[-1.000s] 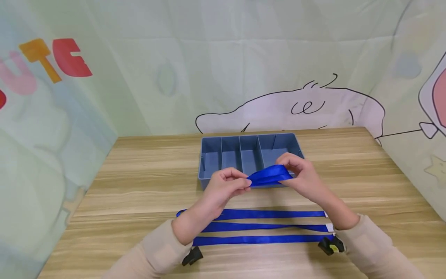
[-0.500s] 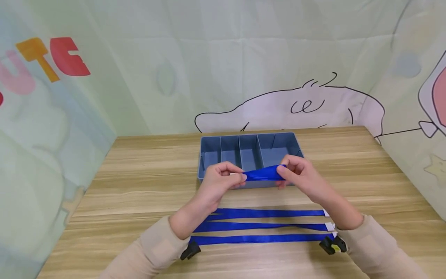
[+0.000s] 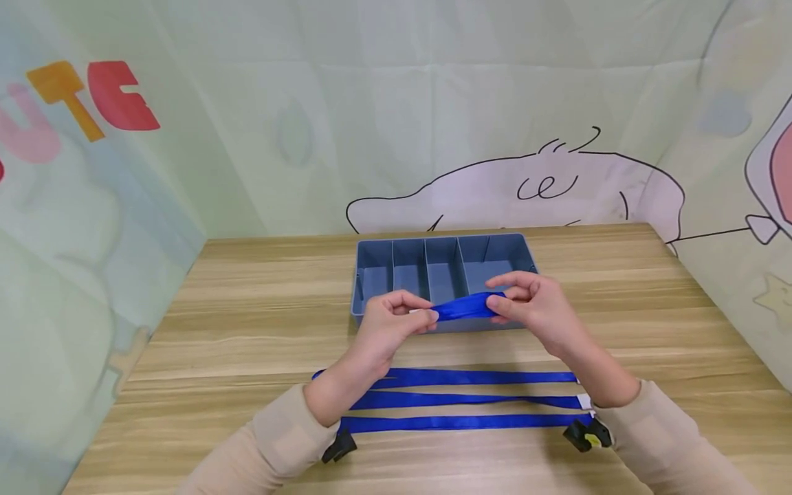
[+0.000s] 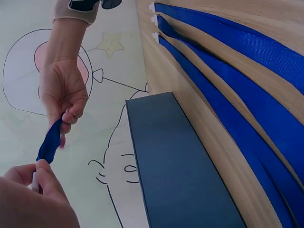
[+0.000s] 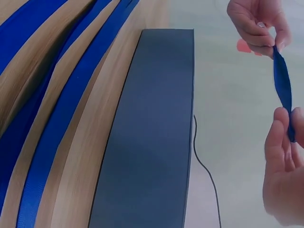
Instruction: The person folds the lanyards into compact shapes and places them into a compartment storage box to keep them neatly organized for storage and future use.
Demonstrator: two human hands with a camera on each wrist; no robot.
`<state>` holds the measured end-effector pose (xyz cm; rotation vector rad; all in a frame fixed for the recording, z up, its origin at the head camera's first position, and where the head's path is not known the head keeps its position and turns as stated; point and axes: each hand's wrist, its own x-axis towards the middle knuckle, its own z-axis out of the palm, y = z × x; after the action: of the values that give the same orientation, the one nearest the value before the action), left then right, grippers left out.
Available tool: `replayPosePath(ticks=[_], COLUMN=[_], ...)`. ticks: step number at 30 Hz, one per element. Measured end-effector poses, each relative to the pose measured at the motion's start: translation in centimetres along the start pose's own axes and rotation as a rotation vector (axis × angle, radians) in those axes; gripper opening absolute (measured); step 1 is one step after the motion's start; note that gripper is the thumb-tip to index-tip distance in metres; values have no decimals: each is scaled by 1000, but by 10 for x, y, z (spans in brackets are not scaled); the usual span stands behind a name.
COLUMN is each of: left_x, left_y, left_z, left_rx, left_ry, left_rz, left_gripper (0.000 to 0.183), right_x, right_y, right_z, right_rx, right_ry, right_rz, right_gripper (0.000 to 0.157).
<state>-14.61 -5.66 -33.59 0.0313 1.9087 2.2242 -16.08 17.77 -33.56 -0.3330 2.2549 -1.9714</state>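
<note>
A folded blue ribbon (image 3: 465, 307) is stretched between my two hands above the front wall of the tray. My left hand (image 3: 383, 333) pinches its left end between thumb and fingers; a small white piece (image 4: 35, 182) sticks out behind them in the left wrist view. My right hand (image 3: 547, 313) pinches the other end, its index finger held out above the thumb. The right wrist view shows the ribbon (image 5: 282, 80) edge-on, hanging clear of the tray. Three more blue ribbons (image 3: 470, 422) lie in rows on the table below, white tips at their right ends.
A grey-blue tray (image 3: 355, 292) with several compartments stands behind the hands on the wooden table (image 3: 260, 309). Black wrist-worn devices (image 3: 588, 436) show at both sleeves. A printed cloth (image 3: 371, 103) hangs behind and at both sides.
The ribbon's bulging loop has been flattened into a narrower band. My left hand shifted slightly left and up. The right hand's index finger has lifted away while its thumb keeps the ribbon pinched.
</note>
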Motion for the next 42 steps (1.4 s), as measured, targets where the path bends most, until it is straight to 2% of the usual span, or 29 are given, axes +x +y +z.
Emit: replayPosePath(ticks=[4,7,12,19,24,26,28,31,34,36,38,42], left_x=[-1,-1,-2,-1,-1,-1,-1,-2,-1,-1,-1,0], left_y=[-2,-5,-9,-12,-13,-13,-13,-12,-13,-13,-14,-15], left_z=[0,1,3,11,18,21,23,26,28,29,30,30], left_rx=[24,53,95,102,96,94,88,77,65,57,52,50], left_ry=[1,0,7,-5,-24,-31,-36,-33,-28,-28,-24,-11], left_rz=[-10,-11,2,35,87,102,109,109,107,105,104,103], left_gripper=[12,13,14,15,15,15,15,15,14,14,14,14], right_x=[1,1,-1,-5,-9,-9,-8,-6,-5,-5,-6,-6], right_y=[0,1,3,2,-2,-4,-5,-6,-6,-6,-5,-2], right_z=[2,3,7,17,25,26,27,25,24,24,23,21], right_rx=[-108,-226,-410,-636,-696,-679,-614,-408,-172,-73,-31,3], right_ry=[27,47,99,202,263,264,236,148,70,30,-7,-79], right_rz=[24,-6,-117,-300,-387,-392,-362,-230,-55,19,46,38], right_gripper=[23,21,16,12,15,14,12,11,20,25,27,26])
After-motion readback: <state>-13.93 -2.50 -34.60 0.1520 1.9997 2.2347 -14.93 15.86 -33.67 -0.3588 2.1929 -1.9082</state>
